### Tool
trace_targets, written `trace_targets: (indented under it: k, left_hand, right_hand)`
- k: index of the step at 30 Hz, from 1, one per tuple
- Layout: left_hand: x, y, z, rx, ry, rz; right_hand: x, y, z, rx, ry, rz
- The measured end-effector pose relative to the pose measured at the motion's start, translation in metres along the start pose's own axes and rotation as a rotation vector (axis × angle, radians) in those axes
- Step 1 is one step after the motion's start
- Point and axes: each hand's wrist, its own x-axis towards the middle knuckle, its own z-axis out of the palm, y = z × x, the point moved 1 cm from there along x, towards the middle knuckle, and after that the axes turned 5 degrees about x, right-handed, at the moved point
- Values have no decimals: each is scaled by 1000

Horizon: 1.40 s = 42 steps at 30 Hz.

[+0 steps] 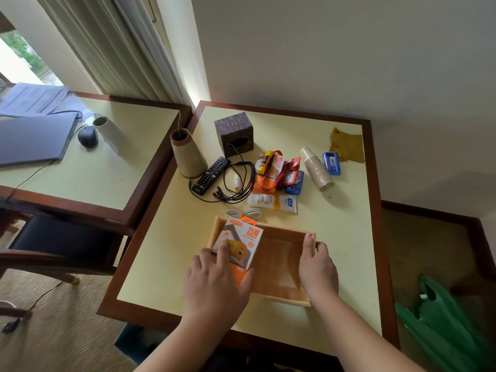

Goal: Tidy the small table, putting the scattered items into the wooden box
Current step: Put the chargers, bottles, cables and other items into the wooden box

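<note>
Charger pkg (243, 244): under your left hand (214, 285), fingers curled round it, long axis pointing away over wooden box (281, 298). Right hand (318, 267) grips box's right wall.

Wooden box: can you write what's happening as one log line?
left hand: holds charger pack over wooden box | right hand: grips box rim | remote: on table

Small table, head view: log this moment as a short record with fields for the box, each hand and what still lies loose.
box: wooden box at the near middle of the small table
left hand: left hand holds the 25W charger pack over the box's left end
right hand: right hand grips the box's right wall
loose items: remote, black cables, glue stick, paper cups, white tube
</note>
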Motion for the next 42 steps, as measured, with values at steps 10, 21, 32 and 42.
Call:
trace_targets:
  k: [10, 21, 32, 42]
  left_hand:
    - [19, 17, 18, 111, -215, -11]
    - [58, 37, 39, 142, -517, -128]
    - [76, 41, 41, 356, -267, 389]
    - [89, 28, 41, 339, -252, 284]
  right_hand:
    - [1, 1, 2, -4, 1, 2]
    - [1, 2, 4, -8, 14, -4]
    - [1, 0, 3, -9, 20, 7]
    - [1, 1, 2, -44, 17, 16]
